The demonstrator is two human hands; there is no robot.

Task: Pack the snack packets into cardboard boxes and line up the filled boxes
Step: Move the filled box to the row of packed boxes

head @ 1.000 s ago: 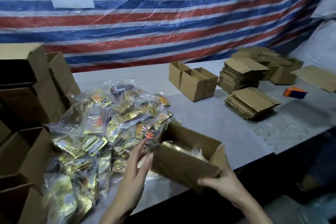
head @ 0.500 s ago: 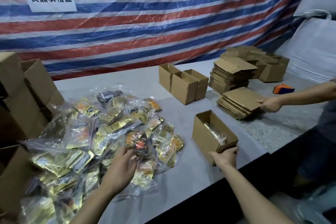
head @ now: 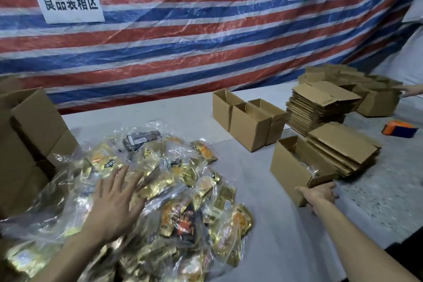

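Observation:
A big heap of gold and orange snack packets (head: pixel 183 181) in clear plastic bags covers the near left of the grey table (head: pixel 263 224). My left hand (head: pixel 114 199) lies on the heap with its fingers spread flat. An open cardboard box (head: pixel 295 167) with a packet inside stands on the table to the right, against a stack of flat cartons. My right hand (head: pixel 319 193) grips the box's near end.
Three empty open boxes (head: pixel 247 117) stand behind the filled one. Stacks of flattened cartons (head: pixel 320 107) and more folded boxes fill the far right, with another person's hand (head: pixel 413 90) on one. An orange tape dispenser (head: pixel 399 128) lies at right. Large cartons (head: pixel 29 135) stand at left.
My right hand has pushed the filled box farther back and right, up against the flat cartons. My left hand has opened flat on top of the packet heap.

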